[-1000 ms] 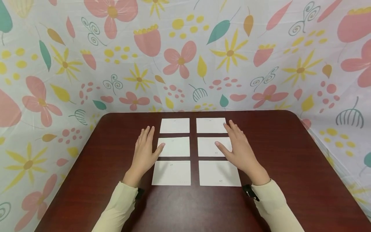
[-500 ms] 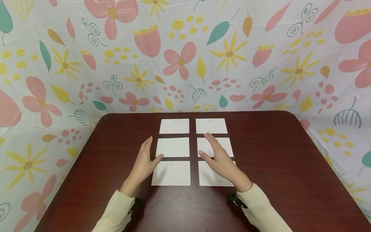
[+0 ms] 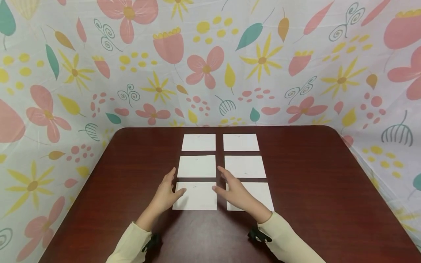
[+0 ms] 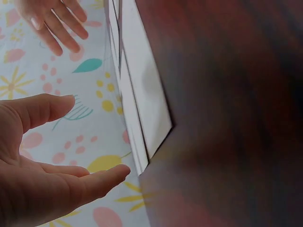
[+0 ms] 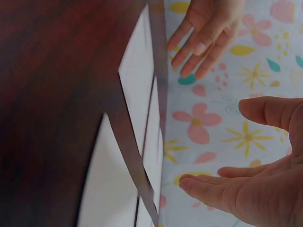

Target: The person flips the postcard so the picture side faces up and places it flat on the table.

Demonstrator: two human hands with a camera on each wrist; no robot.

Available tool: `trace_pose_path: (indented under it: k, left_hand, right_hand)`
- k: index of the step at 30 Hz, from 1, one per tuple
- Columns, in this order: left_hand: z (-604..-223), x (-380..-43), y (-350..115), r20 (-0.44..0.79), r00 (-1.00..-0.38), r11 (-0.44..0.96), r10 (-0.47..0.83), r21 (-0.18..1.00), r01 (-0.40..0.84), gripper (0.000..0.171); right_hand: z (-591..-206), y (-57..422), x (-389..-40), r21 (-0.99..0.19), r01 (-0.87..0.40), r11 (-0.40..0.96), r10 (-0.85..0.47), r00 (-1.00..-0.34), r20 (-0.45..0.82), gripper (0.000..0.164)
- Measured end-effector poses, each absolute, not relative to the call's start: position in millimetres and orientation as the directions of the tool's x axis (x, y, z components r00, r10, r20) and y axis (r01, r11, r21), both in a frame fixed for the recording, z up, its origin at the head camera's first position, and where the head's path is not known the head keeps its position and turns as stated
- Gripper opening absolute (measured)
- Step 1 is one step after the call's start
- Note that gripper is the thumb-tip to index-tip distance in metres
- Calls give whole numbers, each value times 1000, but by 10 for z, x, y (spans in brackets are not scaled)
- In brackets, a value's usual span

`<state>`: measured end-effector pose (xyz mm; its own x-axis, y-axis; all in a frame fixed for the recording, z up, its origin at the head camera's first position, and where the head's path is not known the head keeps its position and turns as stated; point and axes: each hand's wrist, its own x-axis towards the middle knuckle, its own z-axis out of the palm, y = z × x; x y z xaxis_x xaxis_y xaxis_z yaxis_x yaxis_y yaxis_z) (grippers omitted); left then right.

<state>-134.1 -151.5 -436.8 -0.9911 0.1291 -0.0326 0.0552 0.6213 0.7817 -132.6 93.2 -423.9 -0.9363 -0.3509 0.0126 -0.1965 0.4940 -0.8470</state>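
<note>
Several white paper cards lie flat in two columns on the dark brown table point(image 3: 312, 175). My left hand point(image 3: 164, 195) hovers at the left edge of the near left card point(image 3: 197, 199), thumb spread from the fingers, holding nothing. Over the near right card point(image 3: 260, 193) is my right hand point(image 3: 238, 193), its fingertips pointing at the gap between the columns, also holding nothing. Small dark marks show on some cards, such as the middle right card point(image 3: 245, 164). In the left wrist view, the relaxed fingers point(image 4: 94, 182) stand apart from the cards point(image 4: 144, 80).
The far left card point(image 3: 198, 142) and far right card point(image 3: 241, 142) lie near the table's back edge. A white cloth point(image 3: 210, 36) printed with flowers and leaves hangs behind and beside the table. Each wrist wears a dark band point(image 3: 260, 234).
My right hand has moved left and toward me, from the middle right card to over the near right card. My left hand has drawn slightly closer to me.
</note>
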Motion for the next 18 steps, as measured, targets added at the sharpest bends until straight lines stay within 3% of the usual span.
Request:
trace_pose_path:
  k: [10, 18]
  left_hand:
    - [-4455, -1269, -1531, -70, -989, 626, 129, 779, 27, 78]
    - [-4475, -1230, -1504, -89, -987, 629, 135, 777, 16, 77]
  right_hand:
    - [-4343, 818, -1238, -888, -75, 453, -370, -923, -111, 69]
    - [-4424, 803, -1176, -879, -54, 473, -381, -912, -149, 72]
